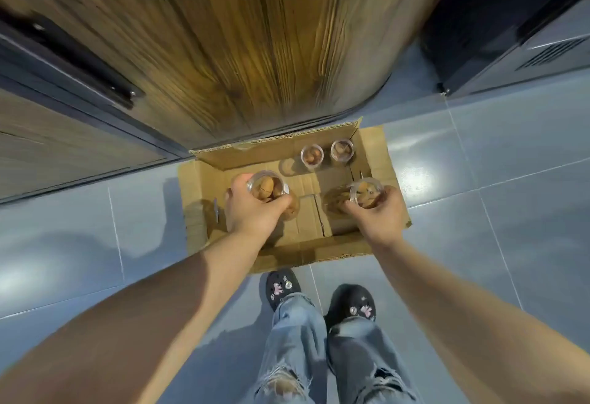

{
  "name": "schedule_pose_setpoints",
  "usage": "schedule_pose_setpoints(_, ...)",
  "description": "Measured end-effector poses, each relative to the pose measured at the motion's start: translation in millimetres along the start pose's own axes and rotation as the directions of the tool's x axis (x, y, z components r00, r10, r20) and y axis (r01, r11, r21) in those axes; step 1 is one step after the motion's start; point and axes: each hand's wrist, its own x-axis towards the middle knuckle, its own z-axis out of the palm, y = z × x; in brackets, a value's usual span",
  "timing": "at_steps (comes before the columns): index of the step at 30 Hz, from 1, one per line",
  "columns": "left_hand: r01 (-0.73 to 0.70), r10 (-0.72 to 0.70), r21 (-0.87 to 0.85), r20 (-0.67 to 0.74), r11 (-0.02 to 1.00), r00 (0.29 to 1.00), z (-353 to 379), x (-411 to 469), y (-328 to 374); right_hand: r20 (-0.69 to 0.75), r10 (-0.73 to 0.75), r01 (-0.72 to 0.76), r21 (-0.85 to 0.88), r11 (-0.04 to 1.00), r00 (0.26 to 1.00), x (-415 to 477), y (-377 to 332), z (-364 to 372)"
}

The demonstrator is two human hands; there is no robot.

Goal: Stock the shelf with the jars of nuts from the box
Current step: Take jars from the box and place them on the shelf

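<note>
An open cardboard box (198, 199) lies on the floor in front of my feet. My left hand (252, 212) grips a clear jar of nuts (266, 188) over the box's left half. Over the right half, my right hand (380, 215) grips a second clear jar of nuts (364, 192). Two more clear jars stand at the back of the box: one (312, 156) in the middle and another (342, 149) to its right. The shelf itself is not in view.
A wooden panel (239, 45) rises straight behind the box. Dark cabinet fronts (64, 90) stand at the left, and a dark unit with a vent (526, 36) at the right. My shoes (281, 288) stand on grey floor tiles (495, 154) just behind the box.
</note>
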Motion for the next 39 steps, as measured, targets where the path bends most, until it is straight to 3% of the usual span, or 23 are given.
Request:
schedule_pose_setpoints(6,-0.122,0.121,-0.129,-0.015,0.984,0.993,-77.3,-108.1,51.8,-0.022,-0.107,0.109,0.129,0.986,0.994,-102.3,-52.1,-77.3)
schedule_pose_setpoints(12,-0.179,0.17,-0.181,-0.062,0.967,0.983,-148.9,-207.9,58.6,0.034,-0.28,0.279,0.027,0.96,0.96,-185.1,-94.0,-128.1)
schedule_pose_setpoints(21,-0.285,0.266,-0.056,-0.221,0.957,0.938,-299.2,-306.0,73.7,0.216,-0.635,0.669,-0.164,0.725,0.742,-301.4,-195.2,-153.6)
schedule_pose_setpoints(30,-0.39,0.367,-0.007,-0.319,0.921,0.874,-456.5,-334.3,37.2,0.419,-0.784,0.875,-0.058,0.48,0.458,-428.1,-264.0,-70.4)
schedule_pose_setpoints(34,-0.428,0.415,0.041,-0.344,0.903,0.842,-541.6,-327.5,1.5,0.434,-0.814,0.902,0.011,0.432,0.385,-484.6,-285.1,-2.8)
schedule_pose_setpoints(39,-0.463,0.454,0.096,-0.441,0.881,0.774,-644.7,-314.2,-35.3,0.393,-0.852,0.908,0.085,0.409,0.347,-543.3,-312.9,79.4)
